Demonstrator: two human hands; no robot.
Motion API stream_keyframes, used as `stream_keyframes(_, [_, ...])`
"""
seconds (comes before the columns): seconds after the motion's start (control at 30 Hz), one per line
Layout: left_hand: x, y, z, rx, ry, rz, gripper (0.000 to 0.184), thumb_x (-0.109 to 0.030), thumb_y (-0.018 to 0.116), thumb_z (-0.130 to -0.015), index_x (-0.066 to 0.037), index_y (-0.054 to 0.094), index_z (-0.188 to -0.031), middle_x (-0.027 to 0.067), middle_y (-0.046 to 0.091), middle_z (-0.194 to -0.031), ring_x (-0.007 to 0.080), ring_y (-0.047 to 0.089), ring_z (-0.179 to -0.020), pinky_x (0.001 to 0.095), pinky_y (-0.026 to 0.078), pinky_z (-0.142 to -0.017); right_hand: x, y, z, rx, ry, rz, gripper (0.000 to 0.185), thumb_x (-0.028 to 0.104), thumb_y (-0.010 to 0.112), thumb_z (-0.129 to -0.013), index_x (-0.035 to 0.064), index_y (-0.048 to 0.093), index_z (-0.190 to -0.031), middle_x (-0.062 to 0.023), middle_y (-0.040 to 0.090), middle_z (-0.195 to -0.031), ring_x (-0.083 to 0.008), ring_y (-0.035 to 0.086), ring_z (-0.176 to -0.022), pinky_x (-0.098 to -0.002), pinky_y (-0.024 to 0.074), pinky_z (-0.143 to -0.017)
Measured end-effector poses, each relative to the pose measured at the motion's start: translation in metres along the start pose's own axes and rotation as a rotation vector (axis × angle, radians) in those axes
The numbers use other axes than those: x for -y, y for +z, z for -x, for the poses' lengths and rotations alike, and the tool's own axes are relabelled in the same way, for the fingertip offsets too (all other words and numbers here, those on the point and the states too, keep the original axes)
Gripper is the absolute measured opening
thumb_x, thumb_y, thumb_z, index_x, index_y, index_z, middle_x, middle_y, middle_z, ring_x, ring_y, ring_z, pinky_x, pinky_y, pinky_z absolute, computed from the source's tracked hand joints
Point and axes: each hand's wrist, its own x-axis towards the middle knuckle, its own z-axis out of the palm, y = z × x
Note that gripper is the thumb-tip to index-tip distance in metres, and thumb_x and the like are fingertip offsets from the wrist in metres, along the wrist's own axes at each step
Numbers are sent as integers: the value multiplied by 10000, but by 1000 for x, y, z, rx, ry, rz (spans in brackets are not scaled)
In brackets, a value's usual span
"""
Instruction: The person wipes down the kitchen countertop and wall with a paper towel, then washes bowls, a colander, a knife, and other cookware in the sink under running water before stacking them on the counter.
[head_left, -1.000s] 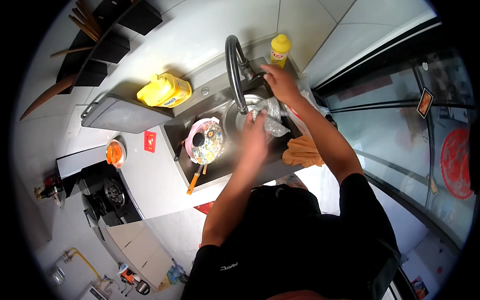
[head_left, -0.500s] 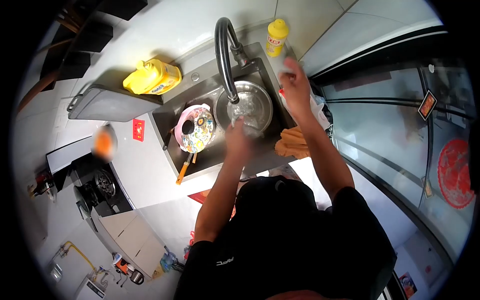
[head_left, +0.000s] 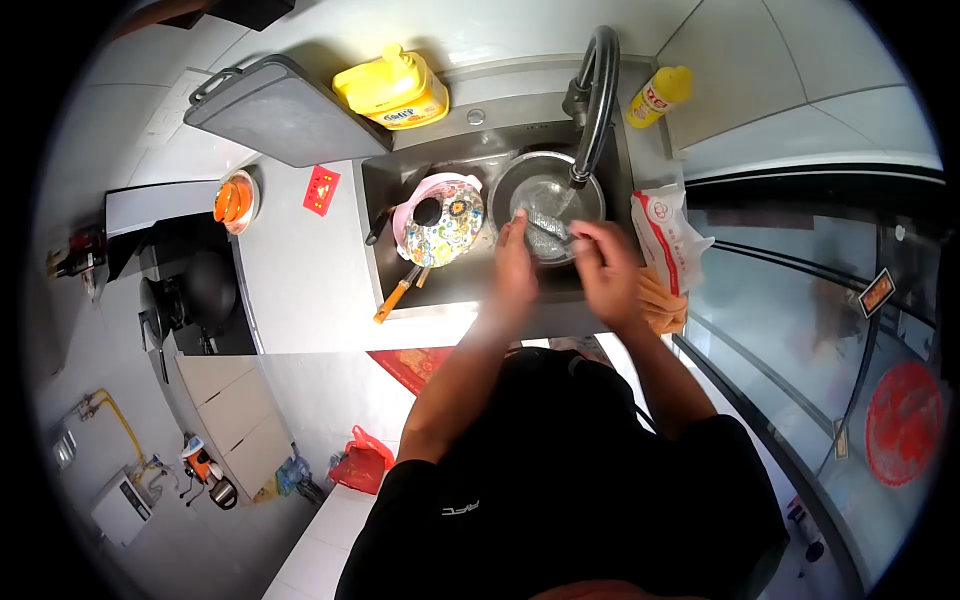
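Silvery cloth [head_left: 546, 224] hung between the two hands, over the metal basin [head_left: 506, 187] in the sink [head_left: 450, 288], below the tap [head_left: 601, 75]. The left hand [head_left: 514, 265] gripped one end; the right hand [head_left: 608, 272], blurred, was at the other, and whether its fingers had closed could not be told. Beside the basin sat a flower-patterned lid [head_left: 447, 238]. Lettering marked the yellow jug [head_left: 390, 92] and the yellow bottle [head_left: 660, 97], too small to read surely. A white bag [head_left: 668, 235] bore red print, also illegible; a red card [head_left: 320, 190] with yellow marks lay on the worktop [head_left: 285, 262]. Pale letters on the black shirt [head_left: 560, 480] looked like "AFC".
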Motion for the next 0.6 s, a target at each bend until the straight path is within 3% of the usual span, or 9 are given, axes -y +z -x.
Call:
stream_keyframes(0.07, [-6,0,4,25,33,-15,483,-476,545,-993,-48,543,-1217,94,650,-920,182,633,-818,332,510,-704,-27,32,10,25,-67,244,515,192,685,-897,23,540,-1361,-204,563,-1310,-354,567,-1181,-401,440,-1005])
stream_keyframes(0.17, [-11,-15,11,62,-179,-89,512,-538,459,-1016,-87,568,-1234,88,613,-1187,196,590,-1110,391,486,-933,-55,64,10,48,56,100,545,218,675,-907,34,515,-1394,-226,510,-1374,-370,536,-1224,-398,429,-1016])
stream_keyframes(0.23, [-8,-27,9,354,-192,-135,662,-616,406,-1004,-54,520,-1336,107,583,-1272,173,564,-1150,376,465,-962,-82,81,11,13,95,106,484,221,665,-926,35,541,-1356,-178,600,-1277,-328,611,-1111,-356,474,-946])
stream_keyframes(0.3, [-45,-24,19,310,-220,-229,636,-540,496,-1003,-17,525,-1363,111,625,-1234,156,620,-1036,357,503,-880,-112,95,9,8,466,-428,386,218,642,-952,42,577,-1289,-95,677,-1104,-239,670,-918,-313,522,-792])
stream_keyframes(0.37, [-80,-27,18,356,78,-1130,506,-395,587,-992,17,598,-1287,96,694,-1092,161,669,-864,334,530,-768,-111,112,0,-63,544,-538,309,230,635,-961,49,599,-1208,-27,691,-978,-141,652,-762,-269,515,-647])
stream_keyframes(0.4, [-72,-50,-9,221,494,-1152,320,-241,632,-960,15,683,-1144,68,713,-868,159,669,-724,313,532,-685,-91,117,-12,-125,695,-634,292,234,637,-958,65,604,-1194,-34,688,-985,-132,645,-755,-266,512,-627])
stream_keyframes(0.43, [-118,-37,2,219,529,-1222,250,-196,611,-953,-10,702,-1093,101,726,-843,169,679,-744,309,528,-708,-73,123,-23,-186,848,-729,276,238,640,-955,80,609,-1180,-40,686,-993,-123,639,-749,-263,508,-608])
stream_keyframes(0.5, [-177,-20,-1,0,956,-1227,176,-141,597,-900,-45,714,-990,186,712,-894,360,690,-767,446,538,-751,-53,140,-56,-190,769,-863,286,258,655,-949,113,582,-1185,-40,682,-978,-137,641,-737,-264,512,-605])
stream_keyframes(0.6, [-258,0,-21,-161,1429,-1506,311,-52,600,-856,-20,648,-1162,206,658,-1123,380,625,-1039,448,510,-887,-12,167,-123,-205,625,-1044,316,282,665,-946,121,553,-1195,-51,684,-974,-168,658,-739,-285,527,-616])
